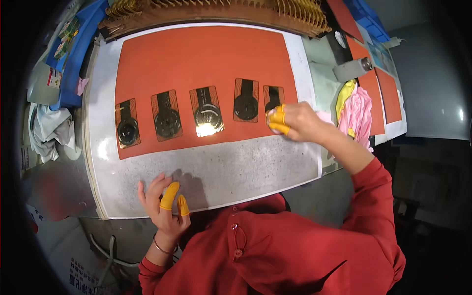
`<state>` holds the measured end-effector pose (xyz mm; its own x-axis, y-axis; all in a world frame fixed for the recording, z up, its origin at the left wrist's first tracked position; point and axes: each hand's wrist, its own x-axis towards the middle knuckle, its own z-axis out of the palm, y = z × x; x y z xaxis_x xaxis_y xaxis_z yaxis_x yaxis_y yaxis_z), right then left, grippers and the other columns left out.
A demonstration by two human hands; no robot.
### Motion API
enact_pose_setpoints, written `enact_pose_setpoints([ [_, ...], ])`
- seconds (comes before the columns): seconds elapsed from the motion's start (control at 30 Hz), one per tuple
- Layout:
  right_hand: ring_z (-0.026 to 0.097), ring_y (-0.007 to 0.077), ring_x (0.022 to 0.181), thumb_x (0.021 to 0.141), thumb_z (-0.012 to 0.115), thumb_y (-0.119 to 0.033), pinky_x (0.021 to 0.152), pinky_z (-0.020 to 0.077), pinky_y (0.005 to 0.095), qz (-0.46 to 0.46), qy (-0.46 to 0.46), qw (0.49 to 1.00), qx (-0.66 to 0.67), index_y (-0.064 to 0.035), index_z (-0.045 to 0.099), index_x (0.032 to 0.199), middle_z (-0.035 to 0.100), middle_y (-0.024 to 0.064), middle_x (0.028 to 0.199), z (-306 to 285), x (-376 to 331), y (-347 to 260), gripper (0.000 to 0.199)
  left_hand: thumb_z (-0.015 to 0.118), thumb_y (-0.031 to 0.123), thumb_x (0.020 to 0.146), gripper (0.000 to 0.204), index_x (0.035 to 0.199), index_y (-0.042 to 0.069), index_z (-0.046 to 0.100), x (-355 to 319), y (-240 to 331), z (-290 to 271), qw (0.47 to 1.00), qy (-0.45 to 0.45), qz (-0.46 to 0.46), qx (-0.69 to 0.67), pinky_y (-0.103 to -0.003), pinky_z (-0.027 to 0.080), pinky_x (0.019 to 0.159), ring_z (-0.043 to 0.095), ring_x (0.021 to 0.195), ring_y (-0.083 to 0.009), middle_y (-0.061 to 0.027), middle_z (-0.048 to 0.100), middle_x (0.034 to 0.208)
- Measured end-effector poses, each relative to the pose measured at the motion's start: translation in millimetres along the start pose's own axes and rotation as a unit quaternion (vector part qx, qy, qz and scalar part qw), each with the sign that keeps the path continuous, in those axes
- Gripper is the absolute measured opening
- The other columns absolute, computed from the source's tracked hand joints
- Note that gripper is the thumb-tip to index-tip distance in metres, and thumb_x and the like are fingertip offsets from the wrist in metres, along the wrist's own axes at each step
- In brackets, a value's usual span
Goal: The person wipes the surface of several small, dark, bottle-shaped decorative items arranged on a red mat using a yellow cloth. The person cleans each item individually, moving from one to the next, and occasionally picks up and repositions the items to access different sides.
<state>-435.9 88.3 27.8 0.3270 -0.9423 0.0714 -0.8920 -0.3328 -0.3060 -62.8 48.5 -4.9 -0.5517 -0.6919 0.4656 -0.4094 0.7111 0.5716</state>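
Several dark rectangular plates, each with a black disc and a black strip, lie in a row on an orange sheet (201,59). My right hand (300,122), with yellow finger cots, is closed over the lower part of the rightmost plate (273,96). A pale edge shows beneath its fingers, but what they hold is hidden. To its left lie a second plate (246,100), a middle plate (207,109) with bright glare, a fourth plate (167,115) and the leftmost plate (129,123). My left hand (167,209), also in yellow finger cots, hovers near the front edge, open and holding nothing.
A wooden rack (216,18) of golden curved pieces stands along the back. Pink cloth (357,115), yellow cloth (345,98) and a grey bottle (352,70) lie at right. Blue trays (84,49), a white jug (44,84) and grey cloth (49,130) are at left.
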Motion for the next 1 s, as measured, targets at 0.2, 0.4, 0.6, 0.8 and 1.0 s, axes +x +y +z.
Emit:
enact_pose_setpoints([
  [0.2,0.059,0.0283,0.065,0.081,0.057,-0.015,0.056,0.0459,0.0369,0.081,0.095,0.992,-0.027,-0.007,0.062,0.083,0.06,0.0091,0.072,-9,25,43,0.01,0.054,0.0,0.073,0.03,0.103,0.0,0.054,10,7,-1,0.999,-0.032,0.023,0.012,-0.053,0.021,0.103,0.054,0.106,-0.036,-0.0162,0.055,0.11],
  [0.4,0.061,0.0252,0.065,0.078,0.061,-0.01,0.058,0.0511,0.0307,0.025,0.068,0.995,0.07,-0.0067,0.063,0.082,0.063,0.0071,0.077,5,-7,21,0.005,0.057,0.002,0.069,0.03,0.1,0.002,0.057,6,8,0,1.0,-0.004,0.001,0.017,-0.054,0.02,0.103,0.055,0.105,-0.0344,-0.0139,0.056,0.107],
  [0.6,0.058,0.027,0.059,0.074,0.065,-0.019,0.053,0.0464,0.0373,0.042,0.036,0.998,0.014,-0.0096,0.061,0.08,0.059,0.0074,0.068,-3,-22,12,0.012,0.056,0.003,0.074,0.029,0.103,0.001,0.056,5,0,-2,1.0,-0.017,-0.001,0.012,-0.053,0.021,0.103,0.054,0.107,-0.0351,-0.0148,0.055,0.109],
  [0.8,0.059,0.0237,0.062,0.076,0.063,-0.015,0.053,0.0471,0.0347,0.039,0.053,0.998,-0.006,-0.0076,0.061,0.081,0.06,0.0056,0.071,-27,-55,-8,0.009,0.054,0.003,0.075,0.03,0.105,0.0,0.055,8,8,2,0.999,-0.035,0.014,0.008,-0.052,0.02,0.103,0.053,0.108,-0.0358,-0.0156,0.055,0.111],
  [1.0,0.059,0.0261,0.063,0.079,0.062,-0.017,0.055,0.0471,0.0359,0.082,0.082,0.993,0.023,-0.0083,0.063,0.081,0.061,0.0067,0.071,-10,-37,6,0.009,0.055,0.004,0.076,0.03,0.106,0.0,0.054,8,5,0,0.999,-0.036,0.016,0.005,-0.052,0.02,0.104,0.053,0.108,-0.0357,-0.0157,0.055,0.111],
])
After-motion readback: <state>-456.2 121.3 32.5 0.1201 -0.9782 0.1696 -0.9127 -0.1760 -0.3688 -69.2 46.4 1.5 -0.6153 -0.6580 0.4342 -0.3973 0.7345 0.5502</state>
